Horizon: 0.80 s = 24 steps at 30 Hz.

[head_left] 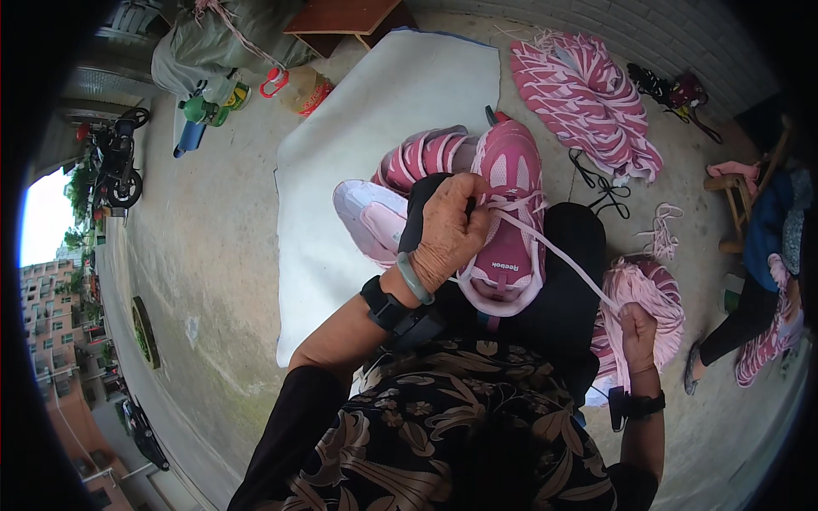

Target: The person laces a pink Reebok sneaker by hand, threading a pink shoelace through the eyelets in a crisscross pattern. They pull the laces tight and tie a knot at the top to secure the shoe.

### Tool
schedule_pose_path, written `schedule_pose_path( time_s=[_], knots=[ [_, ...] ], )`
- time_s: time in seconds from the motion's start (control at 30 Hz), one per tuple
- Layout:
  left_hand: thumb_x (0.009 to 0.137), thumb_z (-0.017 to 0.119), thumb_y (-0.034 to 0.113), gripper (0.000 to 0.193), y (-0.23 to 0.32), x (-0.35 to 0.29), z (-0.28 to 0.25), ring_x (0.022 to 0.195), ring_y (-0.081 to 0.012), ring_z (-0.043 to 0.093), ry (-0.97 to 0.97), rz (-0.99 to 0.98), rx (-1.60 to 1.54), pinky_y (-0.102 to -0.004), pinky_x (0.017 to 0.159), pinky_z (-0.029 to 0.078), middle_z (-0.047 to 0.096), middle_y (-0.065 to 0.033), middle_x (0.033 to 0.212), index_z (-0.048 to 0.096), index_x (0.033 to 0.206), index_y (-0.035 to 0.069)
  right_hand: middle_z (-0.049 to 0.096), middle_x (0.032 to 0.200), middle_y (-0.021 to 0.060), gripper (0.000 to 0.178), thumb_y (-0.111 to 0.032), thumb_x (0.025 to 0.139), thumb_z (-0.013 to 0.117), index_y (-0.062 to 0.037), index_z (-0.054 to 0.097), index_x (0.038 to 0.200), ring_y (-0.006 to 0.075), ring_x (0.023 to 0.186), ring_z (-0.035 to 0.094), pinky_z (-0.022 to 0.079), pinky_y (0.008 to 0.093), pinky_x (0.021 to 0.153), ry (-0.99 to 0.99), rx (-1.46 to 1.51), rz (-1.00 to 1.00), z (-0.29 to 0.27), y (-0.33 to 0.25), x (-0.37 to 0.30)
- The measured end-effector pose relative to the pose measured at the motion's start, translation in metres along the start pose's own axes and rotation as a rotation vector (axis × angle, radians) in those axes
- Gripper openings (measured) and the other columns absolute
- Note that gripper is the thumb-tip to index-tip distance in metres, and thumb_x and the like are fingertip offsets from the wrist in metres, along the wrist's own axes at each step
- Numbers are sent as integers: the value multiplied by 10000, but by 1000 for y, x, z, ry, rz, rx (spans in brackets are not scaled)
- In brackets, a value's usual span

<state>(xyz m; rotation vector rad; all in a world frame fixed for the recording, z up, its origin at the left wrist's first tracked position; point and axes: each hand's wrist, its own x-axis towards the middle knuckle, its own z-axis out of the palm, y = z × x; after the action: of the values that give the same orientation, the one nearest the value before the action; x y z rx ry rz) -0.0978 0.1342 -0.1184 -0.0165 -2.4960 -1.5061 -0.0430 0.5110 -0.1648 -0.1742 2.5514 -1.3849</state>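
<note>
the left hand (452, 223) is pinching the pink lace (558, 249) close to its holes in the pink shoe (509, 162). the right hand (639, 334) is curled up tight on the same lace, over to the right, so the lace runs in a line between the two hands. the shoe rests on the person's lap, with its toe to the far side and its open end near the body.

left of the shoe, touching or almost touching it, is a row of more pink shoe tops (417, 159). a big white sheet (341, 128) lies on the floor (217, 255) beyond and to the left. a pink and white pile (584, 102) sits far to the right, and black cords (607, 192) lie just nearer than it. a pale pink bundle (660, 298) is just beside the right hand.
</note>
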Motion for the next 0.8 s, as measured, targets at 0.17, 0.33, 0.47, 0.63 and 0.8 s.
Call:
schedule_pose_path(
  time_s=[0.17, 0.33, 0.47, 0.63, 0.8],
  knots=[
    [675, 602, 56, 133, 28, 16, 14, 975, -292, 521, -148, 315, 346, -398, 839, 389, 560, -110, 1045, 636, 803, 43, 556, 898, 107, 507, -200, 707, 681, -20, 450, 1120, 198, 722, 542, 453, 305, 653, -13, -6, -232, 50, -113, 72],
    [656, 618, 93, 134, 21, 19, 35, 1061, -297, 474, -111, 243, 550, -432, 865, 369, 548, -105, 1108, 671, 777, 72, 525, 1080, 189, 587, -193, 667, 693, 35, 424, 1136, 317, 887, 563, 472, 362, 783, -51, -237, -405, 95, -151, 113],
    [654, 616, 92, 144, 23, 14, 36, 1101, -304, 453, -143, 213, 616, -437, 887, 361, 528, -95, 1164, 667, 788, 80, 581, 967, 205, 545, -81, 662, 631, 38, 453, 1163, 361, 865, 582, 480, 381, 738, -60, -187, -384, 108, -136, 117],
    [653, 617, 109, 204, 20, 4, 43, 1136, -319, 430, -114, 219, 655, -440, 919, 344, 509, -88, 1206, 650, 853, 85, 592, 888, 234, 393, 11, 668, 488, 66, 536, 1055, 391, 823, 575, 480, 363, 729, -138, -207, -365, 101, -132, 124],
    [656, 615, 121, 204, 19, 2, 54, 1150, -326, 418, -109, 272, 763, -481, 934, 321, 510, -88, 1187, 635, 844, 45, 631, 915, 174, 331, 35, 698, 470, 60, 569, 1014, 244, 876, 611, 462, 303, 783, -335, 133, -212, 94, -122, 131]
  ],
)
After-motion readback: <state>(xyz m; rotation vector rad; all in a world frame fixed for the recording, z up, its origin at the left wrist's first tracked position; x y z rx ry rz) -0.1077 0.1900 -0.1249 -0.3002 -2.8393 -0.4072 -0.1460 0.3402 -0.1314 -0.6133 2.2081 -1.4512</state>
